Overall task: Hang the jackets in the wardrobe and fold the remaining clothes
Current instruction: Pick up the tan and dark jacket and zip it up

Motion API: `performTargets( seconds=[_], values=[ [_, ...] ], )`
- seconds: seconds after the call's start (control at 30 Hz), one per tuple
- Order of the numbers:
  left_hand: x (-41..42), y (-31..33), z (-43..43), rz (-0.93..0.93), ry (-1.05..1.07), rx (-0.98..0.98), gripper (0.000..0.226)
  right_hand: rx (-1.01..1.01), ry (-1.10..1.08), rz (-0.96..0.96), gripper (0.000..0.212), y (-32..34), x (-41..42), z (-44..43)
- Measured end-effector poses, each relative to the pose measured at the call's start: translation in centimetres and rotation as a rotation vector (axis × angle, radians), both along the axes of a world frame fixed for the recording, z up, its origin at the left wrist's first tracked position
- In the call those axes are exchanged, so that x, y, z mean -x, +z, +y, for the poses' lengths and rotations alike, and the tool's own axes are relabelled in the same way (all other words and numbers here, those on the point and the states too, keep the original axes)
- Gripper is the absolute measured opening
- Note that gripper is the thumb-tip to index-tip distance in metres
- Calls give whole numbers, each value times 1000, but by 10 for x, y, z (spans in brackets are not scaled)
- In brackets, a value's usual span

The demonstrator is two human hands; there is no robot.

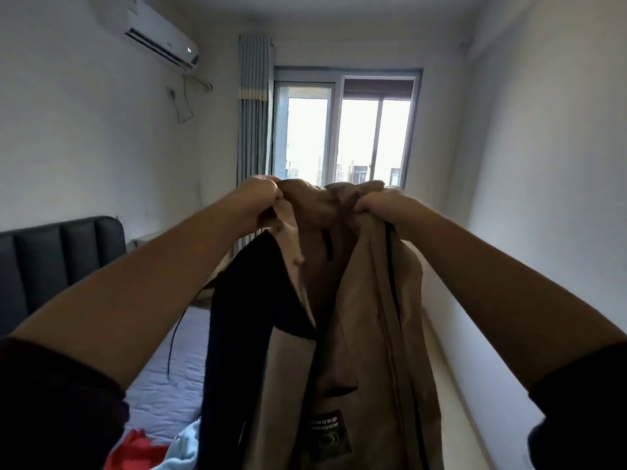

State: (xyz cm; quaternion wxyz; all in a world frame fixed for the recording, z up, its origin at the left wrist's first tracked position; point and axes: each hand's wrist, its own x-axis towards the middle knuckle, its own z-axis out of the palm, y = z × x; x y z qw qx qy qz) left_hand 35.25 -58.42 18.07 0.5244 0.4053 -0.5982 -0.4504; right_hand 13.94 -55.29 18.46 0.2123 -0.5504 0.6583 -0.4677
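The person is holding a tan jacket (359, 317) up in the air in front of the window (342, 130), with the bed (159, 385) lying below and to the left. The left hand (263, 198) is gripping a bunch of fabric at the jacket's top left, fingers curled round it. The right hand (376, 205) is clutching the top right in the same way. The jacket is hanging down between the outstretched arms, showing a dark panel on its left side and a black label (325, 432) low down. On the bed's pale sheet, a red garment (132, 449) and a light blue garment (185, 442) are lying just beside each other. A dark headboard (57, 256) is standing against the left wall, with an air conditioner (159, 32) mounted high above.
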Motion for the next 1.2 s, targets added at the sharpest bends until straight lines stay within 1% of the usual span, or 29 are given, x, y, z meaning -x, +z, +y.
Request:
performTargets(
  seconds=[0.1, 0.23, 0.3, 0.37, 0.43, 0.5, 0.57, 0.63, 0.67, 0.7, 0.73, 0.8, 0.93, 1.0, 1.13, 1.2],
  values=[
    [6, -2, -20, 88, 55, -131, 26, -24, 43, -103, 9, -2, -1, -15],
    [9, -32, -88, 196, 100, -251, 27, -97, -4, -87, 5, -37, 5, -66],
    [12, -65, -130, 185, 118, -316, 28, -148, -35, -83, 9, -71, 13, -103],
    [16, -106, -173, 89, 132, -386, 30, -214, -76, -74, 5, -112, 22, -142],
    [17, -151, -212, -18, 144, -447, 34, -306, -134, -103, 14, -157, 31, -179],
    [17, -201, -247, -76, 92, -503, 37, -360, -168, -209, 22, -206, 35, -213],
    [19, -253, -268, -123, -14, -576, 31, -369, -149, -360, 27, -260, 33, -238],
    [21, -310, -274, -182, -98, -668, 20, -371, -122, -479, 42, -318, 21, -249],
    [21, -342, -274, -204, -121, -701, 17, -399, -112, -497, 55, -350, 15, -251],
    [21, -377, -273, -222, -127, -728, 20, -447, -102, -491, 61, -383, 9, -251],
    [19, -414, -270, -240, -120, -758, 26, -504, -98, -474, 63, -418, 5, -248],
    [12, -487, -254, -299, -103, -850, 32, -629, -106, -421, 61, -490, -1, -234],
    [-6, -625, -193, -423, -144, -1054, 18, -863, -151, -347, 45, -630, -12, -175],
    [-11, -685, -157, -467, -172, -1127, 17, -957, -159, -296, 41, -694, -14, -139],
    [-7, -779, -94, -539, -190, -1203, 18, -1123, -142, -234, 42, -790, -19, -75],
    [-1, -817, -69, -584, -214, -1224, 17, -1160, -158, -215, 50, -825, -25, -55]
  ],
)
